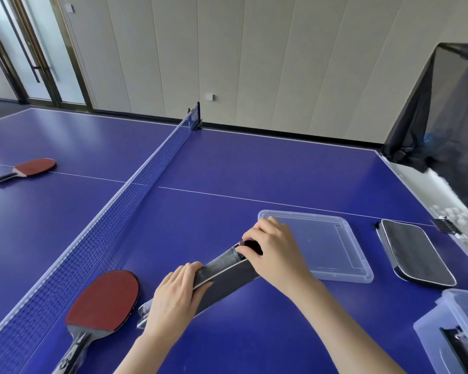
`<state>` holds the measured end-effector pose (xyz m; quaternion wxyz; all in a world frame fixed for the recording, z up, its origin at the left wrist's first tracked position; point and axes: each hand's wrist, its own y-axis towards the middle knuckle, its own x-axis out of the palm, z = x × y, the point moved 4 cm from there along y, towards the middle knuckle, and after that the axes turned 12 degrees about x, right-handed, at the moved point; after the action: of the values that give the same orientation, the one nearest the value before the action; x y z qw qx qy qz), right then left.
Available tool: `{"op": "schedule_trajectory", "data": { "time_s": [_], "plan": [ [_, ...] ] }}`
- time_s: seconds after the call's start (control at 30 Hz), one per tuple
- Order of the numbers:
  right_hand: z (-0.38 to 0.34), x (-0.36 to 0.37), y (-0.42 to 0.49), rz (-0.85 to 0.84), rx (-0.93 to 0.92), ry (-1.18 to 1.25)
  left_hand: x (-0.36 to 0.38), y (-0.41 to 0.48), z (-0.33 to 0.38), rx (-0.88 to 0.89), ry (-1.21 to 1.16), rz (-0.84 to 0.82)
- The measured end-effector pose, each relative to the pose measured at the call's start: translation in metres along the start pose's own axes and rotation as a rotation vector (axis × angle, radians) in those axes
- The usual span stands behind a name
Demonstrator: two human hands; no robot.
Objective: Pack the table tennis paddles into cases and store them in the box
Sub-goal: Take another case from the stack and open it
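Note:
A dark grey paddle case [227, 282] lies tilted on the blue table in front of me. My left hand [176, 295] grips its near edge, fingers curled over the top. At the far end of the case my right hand [273, 252] pinches a small dark piece, probably the zipper pull. A red paddle [103, 300] lies just left of the case, handle toward me. Another red paddle [34, 168] lies beyond the net at the far left. A second grey case [416, 252] lies flat at the right. The clear plastic box [454, 327] stands at the bottom right.
A clear box lid [333, 238] lies flat behind my right hand. The net [135, 195] runs diagonally across the table. At the right table edge a black mesh catcher [449, 117] and a white trough of several white balls [465, 225] stand.

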<state>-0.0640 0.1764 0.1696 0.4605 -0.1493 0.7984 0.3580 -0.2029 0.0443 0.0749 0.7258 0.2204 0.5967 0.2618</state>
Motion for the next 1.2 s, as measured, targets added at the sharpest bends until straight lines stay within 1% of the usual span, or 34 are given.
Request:
{"op": "schedule_trajectory", "data": {
  "time_s": [0.13, 0.27, 0.4, 0.53, 0.6, 0.7, 0.87, 0.97, 1.07, 1.2],
  "plan": [
    [0.007, 0.002, -0.004, -0.014, 0.016, -0.029, 0.003, 0.002, 0.007, 0.011, 0.004, -0.017],
    [0.011, -0.003, -0.010, 0.028, 0.043, -0.058, 0.009, 0.002, 0.011, 0.004, -0.029, -0.034],
    [0.012, -0.011, -0.012, 0.054, 0.082, -0.070, 0.016, 0.006, 0.019, 0.049, -0.006, -0.034],
    [0.013, -0.016, -0.016, 0.052, 0.164, -0.007, 0.021, 0.006, 0.023, 0.033, -0.003, -0.070],
    [0.014, -0.019, -0.018, 0.012, 0.215, 0.054, 0.021, 0.006, 0.024, 0.019, 0.000, -0.084],
    [0.018, -0.017, -0.020, -0.096, 0.285, 0.107, 0.024, 0.006, 0.026, 0.035, 0.009, -0.076],
    [0.024, -0.018, -0.022, -0.181, 0.405, 0.214, 0.024, 0.004, 0.026, 0.063, 0.026, -0.064],
    [0.025, -0.023, -0.024, -0.217, 0.439, 0.253, 0.023, 0.003, 0.027, 0.091, 0.035, -0.068],
    [0.030, -0.031, -0.023, -0.260, 0.470, 0.271, 0.023, 0.001, 0.025, 0.078, 0.025, -0.077],
    [0.035, -0.036, -0.023, -0.300, 0.454, 0.268, 0.019, -0.001, 0.023, 0.060, -0.021, -0.051]
  ]
}}
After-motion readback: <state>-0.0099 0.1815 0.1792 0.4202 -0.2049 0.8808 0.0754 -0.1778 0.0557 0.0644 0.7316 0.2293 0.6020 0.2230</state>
